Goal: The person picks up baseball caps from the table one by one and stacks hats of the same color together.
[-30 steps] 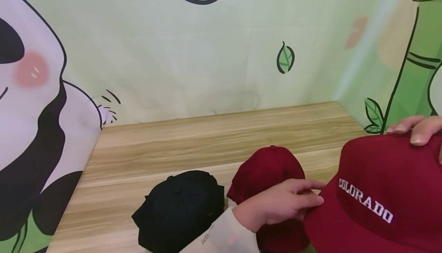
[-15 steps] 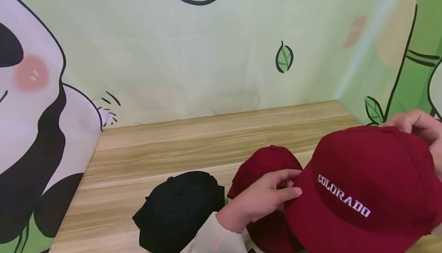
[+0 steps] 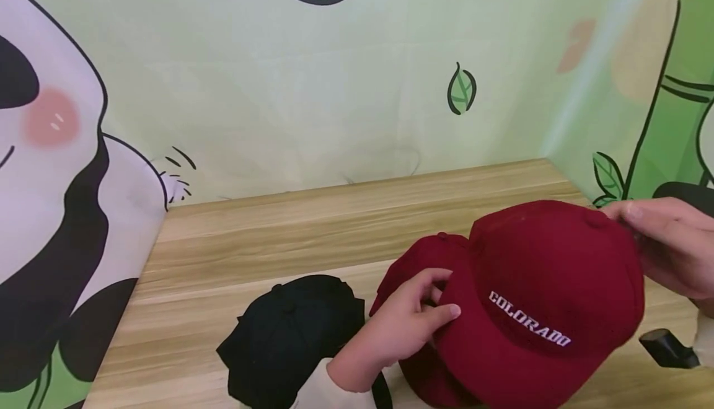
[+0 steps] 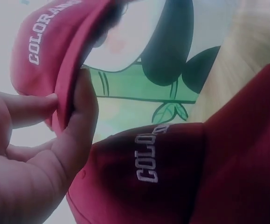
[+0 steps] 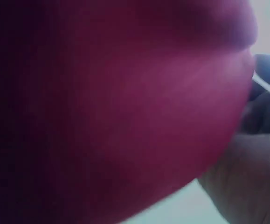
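Note:
A dark red baseball cap [image 3: 549, 260] with white COLORADO lettering is held up over the right part of the table. My left hand [image 3: 398, 325] pinches the edge of its brim, thumb on top, as the left wrist view confirms. At the cap's back, my right hand [image 3: 672, 241] grips the rear edge. Beneath and behind it sits a second red cap [image 3: 415, 266], partly covered; its own lettering shows in the left wrist view on the front panel [image 4: 148, 158]. In the right wrist view blurred red fabric [image 5: 162, 107] hides most of the right hand.
A black cap [image 3: 295, 334] lies left of the red ones on the wooden table [image 3: 223, 241]. Printed cloth walls [image 3: 357, 87] with panda and bamboo drawings enclose the back and sides. A black strap-like piece [image 3: 666, 347] sits by the right sleeve.
The held red cap has moved left and now overlaps more of the cap on the table. Both hands have shifted left with it. The black cap stays in place.

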